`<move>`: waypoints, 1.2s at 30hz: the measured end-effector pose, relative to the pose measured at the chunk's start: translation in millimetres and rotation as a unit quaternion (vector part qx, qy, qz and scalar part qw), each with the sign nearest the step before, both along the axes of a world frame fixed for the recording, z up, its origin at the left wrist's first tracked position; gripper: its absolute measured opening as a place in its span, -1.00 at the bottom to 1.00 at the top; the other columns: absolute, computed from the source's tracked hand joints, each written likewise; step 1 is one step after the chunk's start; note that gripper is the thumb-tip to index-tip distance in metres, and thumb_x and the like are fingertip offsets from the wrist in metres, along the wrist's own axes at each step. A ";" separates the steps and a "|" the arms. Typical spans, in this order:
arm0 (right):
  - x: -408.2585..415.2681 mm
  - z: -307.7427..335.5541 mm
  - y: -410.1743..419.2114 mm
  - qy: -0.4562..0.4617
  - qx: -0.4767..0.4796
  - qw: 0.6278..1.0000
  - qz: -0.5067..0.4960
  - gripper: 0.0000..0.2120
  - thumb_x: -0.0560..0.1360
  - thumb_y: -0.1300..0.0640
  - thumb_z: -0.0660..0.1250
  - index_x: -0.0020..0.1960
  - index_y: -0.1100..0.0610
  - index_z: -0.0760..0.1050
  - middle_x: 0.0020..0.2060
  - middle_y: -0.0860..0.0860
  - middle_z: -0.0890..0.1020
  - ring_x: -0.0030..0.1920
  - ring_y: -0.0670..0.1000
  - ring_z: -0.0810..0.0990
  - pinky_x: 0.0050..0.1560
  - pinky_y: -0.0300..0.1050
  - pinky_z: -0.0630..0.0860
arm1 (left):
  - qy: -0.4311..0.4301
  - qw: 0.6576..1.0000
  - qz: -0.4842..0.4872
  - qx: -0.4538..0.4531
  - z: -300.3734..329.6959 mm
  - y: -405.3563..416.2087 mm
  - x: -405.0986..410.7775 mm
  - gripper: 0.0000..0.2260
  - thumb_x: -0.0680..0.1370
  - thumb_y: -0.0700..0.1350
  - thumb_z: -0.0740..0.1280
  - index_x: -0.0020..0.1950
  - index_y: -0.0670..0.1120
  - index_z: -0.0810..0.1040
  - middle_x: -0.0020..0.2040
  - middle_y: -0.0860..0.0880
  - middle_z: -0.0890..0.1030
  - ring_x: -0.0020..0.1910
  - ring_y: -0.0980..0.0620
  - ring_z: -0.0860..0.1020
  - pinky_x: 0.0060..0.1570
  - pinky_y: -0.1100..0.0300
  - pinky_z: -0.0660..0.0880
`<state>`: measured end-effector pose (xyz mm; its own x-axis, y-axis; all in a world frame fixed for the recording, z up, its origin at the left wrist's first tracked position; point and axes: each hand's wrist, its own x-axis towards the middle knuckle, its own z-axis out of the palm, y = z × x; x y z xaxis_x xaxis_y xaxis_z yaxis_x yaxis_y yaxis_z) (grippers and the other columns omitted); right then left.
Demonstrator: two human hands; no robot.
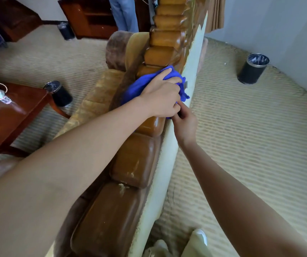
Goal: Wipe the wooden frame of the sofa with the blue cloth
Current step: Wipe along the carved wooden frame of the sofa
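Note:
The sofa's carved wooden frame point(136, 160) runs from bottom centre up to the top of the view, glossy brown and scalloped. A blue cloth point(139, 84) lies bunched on top of the frame about halfway along. My left hand point(161, 97) presses flat on the cloth, fingers spread over it. My right hand point(185, 125) is just behind, at the frame's pale back panel point(169, 149), with its fingers pinching the cloth's lower edge. Brown and gold upholstery point(97, 97) shows to the left of the frame.
A dark red wooden table point(19, 112) with small items stands left. Black waste bins sit by the table point(60, 93), at right point(252, 68) and far back point(65, 30). A person in jeans point(124, 12) stands by a wooden cabinet point(91, 17). Beige carpet point(241, 136) surrounds the sofa.

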<state>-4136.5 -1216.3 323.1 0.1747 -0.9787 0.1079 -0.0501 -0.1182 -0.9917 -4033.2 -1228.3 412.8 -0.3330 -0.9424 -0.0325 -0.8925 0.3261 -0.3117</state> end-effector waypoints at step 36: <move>-39.8 -61.4 188.2 0.057 0.172 0.979 0.097 -0.90 0.43 0.25 0.31 -0.12 0.09 0.56 -0.19 -0.04 0.66 -0.13 -0.08 0.61 -0.06 -0.16 0.57 | 0.083 0.988 -0.082 0.097 -75.7 184.5 -9.5 -0.62 0.41 0.02 -0.05 -0.38 -0.08 0.48 -0.34 0.04 0.49 -0.22 0.06 0.41 0.41 0.17 0.09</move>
<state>-4176.2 -1028.2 261.6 0.3518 -0.9012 -0.2533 -0.1718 0.2038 -0.9638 -4042.7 -1043.8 337.0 -0.4959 -0.8570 -0.1400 -0.8567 0.5092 -0.0825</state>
